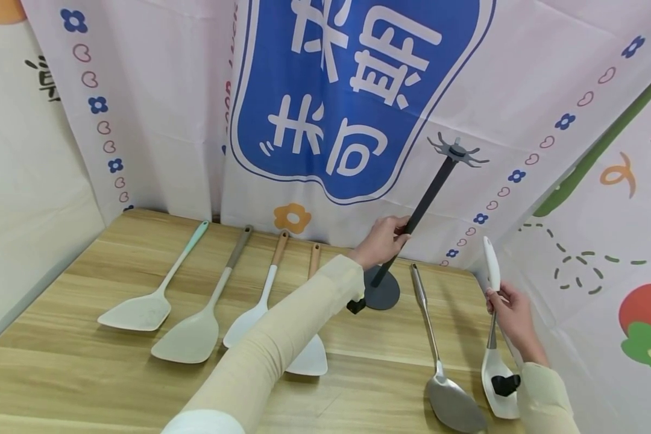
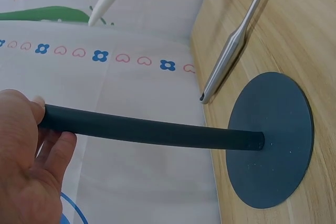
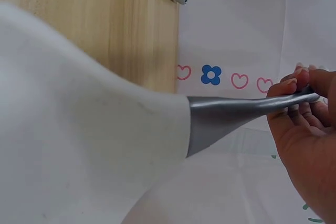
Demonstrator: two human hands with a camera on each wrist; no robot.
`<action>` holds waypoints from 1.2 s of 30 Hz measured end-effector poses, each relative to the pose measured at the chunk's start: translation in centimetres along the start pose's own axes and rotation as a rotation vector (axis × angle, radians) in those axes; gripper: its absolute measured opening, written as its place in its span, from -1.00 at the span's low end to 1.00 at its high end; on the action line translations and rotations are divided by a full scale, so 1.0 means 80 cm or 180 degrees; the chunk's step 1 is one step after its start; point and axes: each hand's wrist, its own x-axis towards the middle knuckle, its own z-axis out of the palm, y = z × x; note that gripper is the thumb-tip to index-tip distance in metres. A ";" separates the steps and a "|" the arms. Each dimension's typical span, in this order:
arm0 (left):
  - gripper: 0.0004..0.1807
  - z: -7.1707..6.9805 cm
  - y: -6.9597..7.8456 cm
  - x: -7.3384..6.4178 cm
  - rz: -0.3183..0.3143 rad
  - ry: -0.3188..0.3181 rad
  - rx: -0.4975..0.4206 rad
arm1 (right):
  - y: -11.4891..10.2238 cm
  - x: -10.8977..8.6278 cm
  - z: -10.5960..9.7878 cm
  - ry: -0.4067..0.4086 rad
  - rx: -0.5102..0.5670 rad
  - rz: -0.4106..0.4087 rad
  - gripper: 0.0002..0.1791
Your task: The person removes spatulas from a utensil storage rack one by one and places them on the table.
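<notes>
My left hand point(image 1: 382, 241) grips the pole of a dark utensil stand point(image 1: 428, 196). The stand has a ring of hooks at its top, none carrying anything, and a round base point(image 2: 270, 140) on the table; in the head view it leans to the right. At the right side, my right hand point(image 1: 512, 313) pinches a white spatula point(image 1: 492, 262) by its metal neck. Its white handle points up and its broad white blade point(image 3: 89, 124) hangs down. Between the hands lies a stainless-steel spatula point(image 1: 452, 401), its handle point(image 2: 231, 56) toward the back edge.
On the left of the wooden table point(image 1: 54, 361) lie a spatula with a mint handle point(image 1: 146, 310), one with a grey-brown handle point(image 1: 192, 334) and two with wooden-coloured handles point(image 1: 279, 250). My left sleeve point(image 1: 282, 337) covers parts of these two. A printed cloth point(image 1: 168, 138) hangs behind.
</notes>
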 end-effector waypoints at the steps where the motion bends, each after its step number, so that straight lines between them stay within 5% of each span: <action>1: -0.50 0.000 0.000 0.000 -0.0004 -0.0006 0.0001 | 0.002 0.000 0.001 -0.0011 -0.0006 0.0011 -0.68; 36: -0.54 0.002 -0.006 -0.001 0.0064 0.0032 -0.0005 | 0.046 -0.011 0.027 -0.0027 0.0042 0.0273 -0.76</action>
